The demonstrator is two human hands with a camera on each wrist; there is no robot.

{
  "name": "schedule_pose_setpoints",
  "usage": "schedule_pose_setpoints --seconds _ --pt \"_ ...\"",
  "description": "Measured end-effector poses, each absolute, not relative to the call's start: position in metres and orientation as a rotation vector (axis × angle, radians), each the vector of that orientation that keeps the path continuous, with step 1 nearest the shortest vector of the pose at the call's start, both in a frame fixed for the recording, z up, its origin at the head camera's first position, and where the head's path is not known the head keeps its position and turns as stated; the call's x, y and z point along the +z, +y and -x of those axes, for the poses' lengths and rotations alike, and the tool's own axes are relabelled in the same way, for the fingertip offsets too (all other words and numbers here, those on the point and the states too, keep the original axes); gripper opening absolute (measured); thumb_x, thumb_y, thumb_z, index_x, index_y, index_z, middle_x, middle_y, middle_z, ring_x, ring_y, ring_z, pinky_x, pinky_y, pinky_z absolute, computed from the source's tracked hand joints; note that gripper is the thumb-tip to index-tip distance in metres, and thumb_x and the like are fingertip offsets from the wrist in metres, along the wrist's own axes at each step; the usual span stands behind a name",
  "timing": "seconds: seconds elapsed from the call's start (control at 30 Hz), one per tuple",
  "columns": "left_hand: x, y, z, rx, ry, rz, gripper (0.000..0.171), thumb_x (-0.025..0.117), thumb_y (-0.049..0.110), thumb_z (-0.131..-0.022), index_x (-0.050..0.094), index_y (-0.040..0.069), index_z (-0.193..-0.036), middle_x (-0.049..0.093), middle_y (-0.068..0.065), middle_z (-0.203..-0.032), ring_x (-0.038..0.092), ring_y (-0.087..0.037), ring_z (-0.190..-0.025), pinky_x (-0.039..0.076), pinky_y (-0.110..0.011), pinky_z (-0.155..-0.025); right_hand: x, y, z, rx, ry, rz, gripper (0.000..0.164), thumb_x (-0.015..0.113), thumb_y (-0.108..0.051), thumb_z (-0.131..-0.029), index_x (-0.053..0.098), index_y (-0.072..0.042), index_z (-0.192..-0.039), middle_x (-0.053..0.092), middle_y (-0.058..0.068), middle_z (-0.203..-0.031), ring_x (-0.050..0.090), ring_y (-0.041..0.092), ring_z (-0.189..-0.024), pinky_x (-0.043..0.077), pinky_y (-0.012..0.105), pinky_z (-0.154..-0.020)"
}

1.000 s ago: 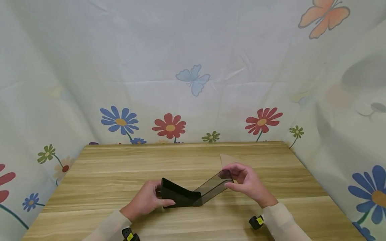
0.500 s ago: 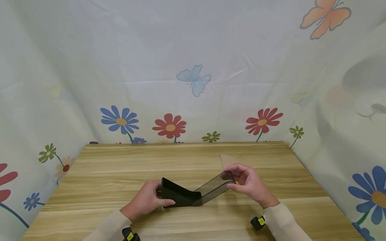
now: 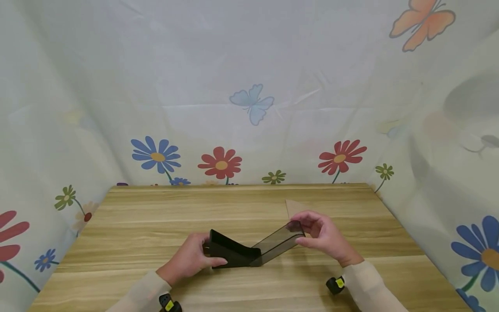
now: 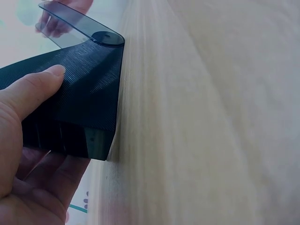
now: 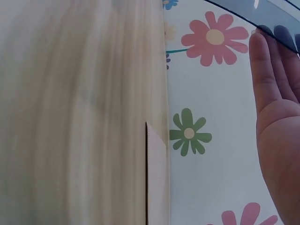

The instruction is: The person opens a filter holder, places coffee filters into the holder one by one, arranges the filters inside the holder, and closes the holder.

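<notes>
A black plastic box [image 3: 234, 253] with a ribbed side stands low over the table, its smoky see-through lid [image 3: 274, 244] swung open to the right on a round pivot. My left hand [image 3: 190, 255] grips the box's left end, thumb along the near side and fingers behind. In the left wrist view that thumb lies flat on the ribbed black wall [image 4: 89, 84]. My right hand [image 3: 321, 236] pinches the free end of the lid, thumb at the near edge and fingers at the far one. The right wrist view shows those fingers partly through the clear lid [image 5: 276, 18].
Just behind my right hand lies a thin beige sheet [image 3: 294, 208], partly covered by the hand. The wood-grain table [image 3: 156, 216] ends at a pale curtain [image 3: 187, 86] printed with flowers and butterflies. Each wrist carries a small black camera [image 3: 335, 285].
My right hand has shifted slightly to the right with the lid's end, so the lid leans a touch further out. The left hand and box hold nearly still.
</notes>
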State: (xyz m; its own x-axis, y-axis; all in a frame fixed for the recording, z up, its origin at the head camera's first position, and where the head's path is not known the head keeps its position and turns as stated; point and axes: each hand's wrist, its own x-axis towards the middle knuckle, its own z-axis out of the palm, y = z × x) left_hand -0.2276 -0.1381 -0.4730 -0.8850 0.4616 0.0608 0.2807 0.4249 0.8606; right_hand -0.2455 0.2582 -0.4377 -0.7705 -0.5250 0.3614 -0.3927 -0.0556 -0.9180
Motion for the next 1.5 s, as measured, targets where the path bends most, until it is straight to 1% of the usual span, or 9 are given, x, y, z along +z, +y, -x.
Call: schedule_pose_setpoints --seconds 0.23,0.27,0.37,0.47,0.67,0.9,1.13,1.33,1.5 --pt "-0.472 -0.136 0.227 1.445 2.499 -0.659 0.039 0.087 0.042 -0.08 0.073 0.02 -0.109 0.078 0.004 -0.105 0.067 -0.009 -0.08 0.053 -0.024 -0.069 -0.424 0.267 0.258 -1.937 2.187 0.95 0.031 0.055 0.003 -0.1 0.056 0.011 -0.13 0.067 0.025 -0.126 0.069 0.021 -0.115 0.055 0.028 -0.097" --pt "-0.472 -0.136 0.227 1.445 2.5 -0.66 0.039 0.087 0.042 -0.08 0.073 0.02 -0.109 0.078 0.004 -0.105 0.067 -0.009 -0.081 0.053 -0.024 -0.069 -0.422 0.268 0.26 -1.914 2.24 0.92 0.03 0.054 0.001 -0.101 0.057 0.01 -0.13 0.068 0.023 -0.126 0.069 0.023 -0.115 0.055 0.029 -0.097" --pt "-0.471 -0.136 0.227 1.445 2.505 -0.66 0.038 0.087 0.041 -0.08 0.073 0.021 -0.109 0.077 0.004 -0.105 0.067 -0.009 -0.081 0.053 -0.024 -0.069 -0.418 0.272 0.27 -1.841 2.394 0.787 0.029 0.062 -0.009 -0.102 0.063 0.003 -0.128 0.072 0.013 -0.122 0.07 0.023 -0.112 0.056 0.028 -0.094" --pt "-0.471 -0.136 0.228 1.447 2.506 -0.661 0.037 0.087 0.041 -0.08 0.073 0.021 -0.109 0.077 0.004 -0.104 0.066 -0.009 -0.08 0.053 -0.025 -0.069 -0.416 0.275 0.281 -1.756 2.514 0.676 0.03 0.072 -0.02 -0.098 0.068 -0.006 -0.124 0.073 0.004 -0.119 0.07 0.023 -0.108 0.057 0.027 -0.09" --pt "-0.472 -0.135 0.229 1.451 2.498 -0.656 0.037 0.087 0.04 -0.08 0.073 0.021 -0.109 0.077 0.004 -0.105 0.066 -0.009 -0.079 0.053 -0.025 -0.068 -0.42 0.283 0.303 -1.602 2.65 0.58 0.032 0.078 -0.028 -0.092 0.071 -0.01 -0.117 0.072 0.017 -0.117 0.07 0.029 -0.104 0.057 0.024 -0.085" --pt "-0.471 -0.136 0.227 1.44 2.502 -0.645 0.038 0.087 0.041 -0.08 0.073 0.021 -0.109 0.077 0.003 -0.106 0.066 -0.009 -0.08 0.053 -0.025 -0.068 -0.425 0.286 0.319 -1.39 2.772 0.543 0.039 0.078 -0.036 -0.092 0.071 -0.01 -0.12 0.072 0.017 -0.118 0.068 0.022 -0.101 0.055 0.024 -0.085" --pt "-0.469 -0.136 0.227 1.436 2.507 -0.638 0.039 0.087 0.041 -0.08 0.073 0.021 -0.11 0.077 0.003 -0.107 0.066 -0.01 -0.082 0.053 -0.024 -0.07 -0.43 0.288 0.334 -1.248 2.802 0.507 0.04 0.08 -0.036 -0.091 0.072 -0.009 -0.119 0.073 0.016 -0.116 0.067 0.02 -0.097 0.055 0.026 -0.084" --pt "-0.47 -0.136 0.227 1.433 2.503 -0.644 0.038 0.087 0.041 -0.08 0.073 0.022 -0.11 0.077 0.004 -0.107 0.066 -0.009 -0.082 0.053 -0.025 -0.069 -0.44 0.297 0.349 -1.117 2.839 0.436 0.037 0.079 -0.029 -0.092 0.071 -0.004 -0.119 0.073 0.011 -0.111 0.065 0.02 -0.096 0.055 0.035 -0.085" --pt "-0.47 -0.137 0.228 1.445 2.499 -0.644 0.038 0.087 0.041 -0.08 0.073 0.021 -0.11 0.077 0.003 -0.108 0.067 -0.009 -0.083 0.054 -0.025 -0.069 -0.447 0.304 0.36 -1.025 2.863 0.364 0.036 0.079 -0.023 -0.092 0.07 0.001 -0.117 0.072 0.012 -0.108 0.064 0.022 -0.095 0.055 0.04 -0.087"
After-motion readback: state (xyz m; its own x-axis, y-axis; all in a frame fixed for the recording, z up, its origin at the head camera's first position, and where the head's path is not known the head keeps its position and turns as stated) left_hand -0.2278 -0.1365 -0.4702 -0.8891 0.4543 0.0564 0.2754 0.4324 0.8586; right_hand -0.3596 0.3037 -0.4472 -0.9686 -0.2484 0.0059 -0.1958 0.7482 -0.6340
